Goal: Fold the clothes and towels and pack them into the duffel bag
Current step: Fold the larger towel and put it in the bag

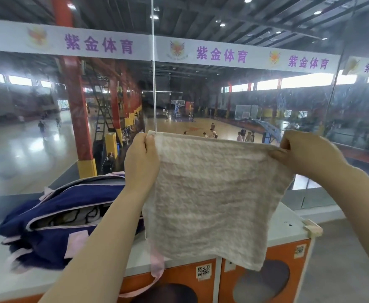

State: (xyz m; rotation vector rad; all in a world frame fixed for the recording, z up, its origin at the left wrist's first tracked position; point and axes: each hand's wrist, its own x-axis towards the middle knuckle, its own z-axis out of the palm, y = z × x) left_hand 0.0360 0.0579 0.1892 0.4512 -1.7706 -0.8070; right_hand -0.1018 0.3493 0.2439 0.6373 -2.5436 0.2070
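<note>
Head view: a pale beige, nubbly towel (212, 193) hangs spread flat at centre, left hand (141, 159) and right hand (305, 153) each pinching a top corner. At eight o'clock, the navy duffel bag (54, 232) lies unzipped on the white counter (288, 224).

Setting: sports hall behind glass (222, 101).
I see red pillars (78, 119), a glossy court floor (15, 149), ceiling lights (248, 0), and an orange cabinet (281, 259).
</note>
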